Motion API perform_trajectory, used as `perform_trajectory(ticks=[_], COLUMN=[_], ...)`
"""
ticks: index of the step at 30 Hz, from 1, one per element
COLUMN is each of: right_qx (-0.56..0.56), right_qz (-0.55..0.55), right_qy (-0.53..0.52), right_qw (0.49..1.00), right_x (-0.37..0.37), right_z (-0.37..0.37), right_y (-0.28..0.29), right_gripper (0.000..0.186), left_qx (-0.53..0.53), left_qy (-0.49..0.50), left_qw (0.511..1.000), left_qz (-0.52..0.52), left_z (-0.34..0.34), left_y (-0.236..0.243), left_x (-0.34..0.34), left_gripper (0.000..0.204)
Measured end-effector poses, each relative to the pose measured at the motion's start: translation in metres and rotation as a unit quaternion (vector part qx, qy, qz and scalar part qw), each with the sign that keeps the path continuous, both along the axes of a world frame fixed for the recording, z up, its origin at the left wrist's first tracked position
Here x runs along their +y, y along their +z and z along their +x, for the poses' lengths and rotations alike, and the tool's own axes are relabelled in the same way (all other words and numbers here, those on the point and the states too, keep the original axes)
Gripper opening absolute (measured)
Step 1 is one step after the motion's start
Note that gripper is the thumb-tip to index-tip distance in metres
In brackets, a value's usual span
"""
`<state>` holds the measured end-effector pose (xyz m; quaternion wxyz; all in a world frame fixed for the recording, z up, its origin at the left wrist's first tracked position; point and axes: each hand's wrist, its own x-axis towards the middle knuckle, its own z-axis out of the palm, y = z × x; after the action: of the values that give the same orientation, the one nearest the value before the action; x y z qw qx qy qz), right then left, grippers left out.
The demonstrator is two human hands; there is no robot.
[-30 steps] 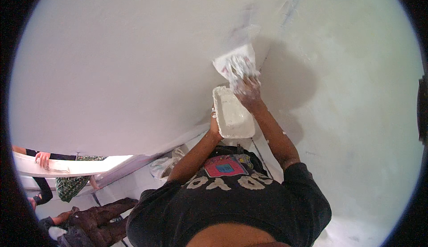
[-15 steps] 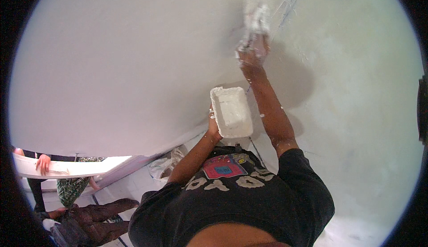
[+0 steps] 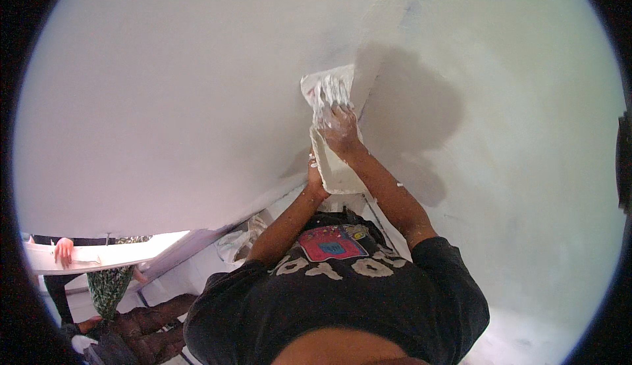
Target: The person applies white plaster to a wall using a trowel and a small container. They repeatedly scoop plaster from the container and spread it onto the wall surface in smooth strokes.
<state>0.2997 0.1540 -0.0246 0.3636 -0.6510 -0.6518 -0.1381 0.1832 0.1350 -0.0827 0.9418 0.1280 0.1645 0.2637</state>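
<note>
White paste coats the wide blade of a putty knife (image 3: 328, 83), and my right hand (image 3: 342, 131) is closed round its lower part, with paste smeared over the fingers. Just below, my left hand (image 3: 316, 177) grips the left side of a white rectangular plastic tub (image 3: 340, 175), tilted so that its inside shows. My right hand and wrist cover the tub's upper part; whether the knife touches the rim I cannot tell. Pale wall (image 3: 197, 102) lies behind the knife, close to a corner line. Specks of paste dot both forearms.
At lower left is an opening with a white ledge (image 3: 158, 250), where another person's hand (image 3: 64, 251) rests. Below it, another person's legs in brown trousers (image 3: 148, 325) show. A whitish bag (image 3: 240, 241) lies beyond my left forearm. Wall surfaces meet in a corner ahead.
My right hand has come down and left with the putty knife, from high on the wall to the tub's upper edge. The left hand still holds the tub in nearly the same place.
</note>
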Motion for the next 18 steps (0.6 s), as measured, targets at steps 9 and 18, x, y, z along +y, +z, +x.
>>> perform_trajectory(ticks=[9,18], right_qx=[0.083,0.4], right_qz=[0.086,0.28], right_qy=[-0.027,0.096], right_qw=[0.992,0.867], right_x=[-0.017,0.104], right_z=[0.037,0.118], right_y=[0.04,0.1], right_gripper=[0.026,0.059], left_qx=[0.002,-0.048], left_qy=[-0.02,-0.01], left_qw=[0.999,0.998], left_qz=[-0.047,-0.036], left_z=[0.007,0.008], left_y=[0.006,0.006], left_x=[0.0,0.006], left_gripper=[0.052,0.059])
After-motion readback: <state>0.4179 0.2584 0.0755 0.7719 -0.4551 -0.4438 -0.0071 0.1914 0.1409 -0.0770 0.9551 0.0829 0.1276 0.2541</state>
